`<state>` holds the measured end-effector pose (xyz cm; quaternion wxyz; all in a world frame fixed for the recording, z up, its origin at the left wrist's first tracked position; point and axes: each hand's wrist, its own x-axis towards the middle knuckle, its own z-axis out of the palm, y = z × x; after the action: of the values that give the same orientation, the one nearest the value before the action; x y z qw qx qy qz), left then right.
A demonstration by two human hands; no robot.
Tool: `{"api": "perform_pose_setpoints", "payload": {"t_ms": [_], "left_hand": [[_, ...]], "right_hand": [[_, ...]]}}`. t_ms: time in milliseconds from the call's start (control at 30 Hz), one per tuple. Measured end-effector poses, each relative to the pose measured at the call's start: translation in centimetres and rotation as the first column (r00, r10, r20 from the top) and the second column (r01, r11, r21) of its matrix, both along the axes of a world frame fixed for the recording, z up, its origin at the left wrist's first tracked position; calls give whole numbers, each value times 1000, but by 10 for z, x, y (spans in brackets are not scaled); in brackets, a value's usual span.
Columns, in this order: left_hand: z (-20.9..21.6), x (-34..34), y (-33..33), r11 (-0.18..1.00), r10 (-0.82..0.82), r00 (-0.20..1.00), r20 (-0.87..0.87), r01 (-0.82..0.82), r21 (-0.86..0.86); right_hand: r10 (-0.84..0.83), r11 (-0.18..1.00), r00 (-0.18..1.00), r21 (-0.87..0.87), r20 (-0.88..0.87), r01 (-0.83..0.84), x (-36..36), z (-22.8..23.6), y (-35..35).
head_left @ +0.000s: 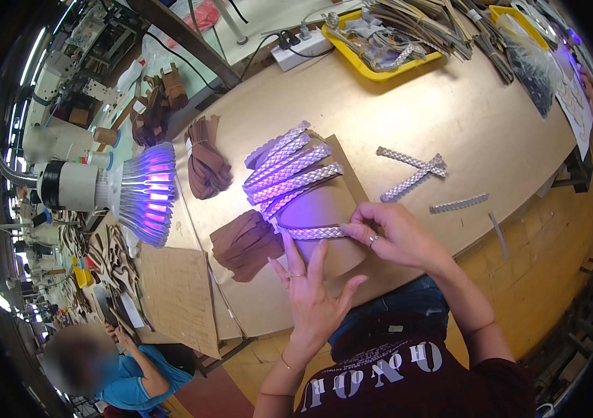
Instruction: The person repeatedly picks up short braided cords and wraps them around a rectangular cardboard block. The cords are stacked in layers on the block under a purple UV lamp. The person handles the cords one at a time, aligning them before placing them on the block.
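A silvery woven braid strap (pixel 314 233) lies across a tan card (pixel 321 202) in front of me. My right hand (pixel 397 240) pinches the strap's right end between thumb and finger. My left hand (pixel 308 296) has its fingers spread, the fingertips resting at the strap's lower edge near its left part. Just beyond, several more woven braid straps (pixel 289 171) lie side by side, fanned toward the upper right. To their left is a bundle of flat brown strips (pixel 246 245), touching the strap ends.
Loose braid pieces (pixel 411 177) lie to the right, with a short one (pixel 459 203) nearer the edge. A second brown bundle (pixel 206 159), a lit purple lamp (pixel 146 195) and a yellow tray (pixel 383 66) surround the work. A person in blue (pixel 143 376) is at lower left.
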<state>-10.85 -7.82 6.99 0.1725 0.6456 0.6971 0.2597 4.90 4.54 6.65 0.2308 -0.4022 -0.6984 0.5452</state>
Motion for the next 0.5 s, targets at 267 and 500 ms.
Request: {"api": "perform_pose_setpoints", "payload": {"t_ms": [267,500], "left_hand": [[-18,6,-3,996,35,999,-5,-34,81],[-22,12,-3,985,37,999,33,-42,165]], "right_hand": [[-122,992,986,20,109,121,-9,-7,-18],[-78,997,995,-13,-69,77,-7,-9,-3]]}}
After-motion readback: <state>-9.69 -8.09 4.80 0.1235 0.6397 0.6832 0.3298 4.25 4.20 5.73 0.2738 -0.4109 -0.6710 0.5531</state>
